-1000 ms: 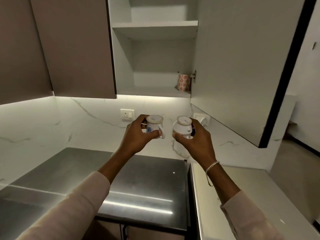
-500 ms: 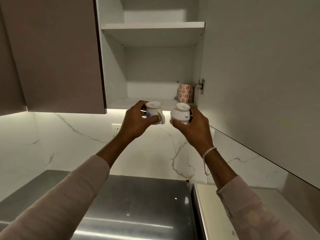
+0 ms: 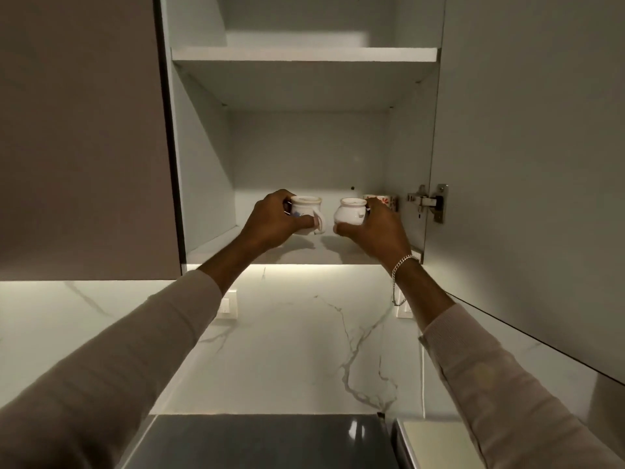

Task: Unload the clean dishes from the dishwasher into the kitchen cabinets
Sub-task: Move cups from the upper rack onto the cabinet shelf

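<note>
My left hand (image 3: 272, 220) grips a small white cup with a blue mark (image 3: 306, 211), its handle turned to the right. My right hand (image 3: 375, 228) grips a round white cup (image 3: 348, 211). Both cups are upright, side by side and a little apart, just above the front part of the lower shelf (image 3: 216, 247) of the open wall cabinet. Whether they touch the shelf I cannot tell. Behind my right hand, at the shelf's back right, stands a mug with red flowers (image 3: 380, 199), mostly hidden.
The open cabinet door (image 3: 527, 164) hangs at the right on a metal hinge (image 3: 427, 201). An upper shelf (image 3: 304, 55) spans the cabinet. A closed brown door (image 3: 81, 130) is at the left. Below are a marble backsplash (image 3: 304, 340) and a steel counter (image 3: 270, 441).
Both hands have risen with their cups from in front of the backsplash up into the cabinet's lower compartment. The view has tilted upward and moved closer to the cabinet.
</note>
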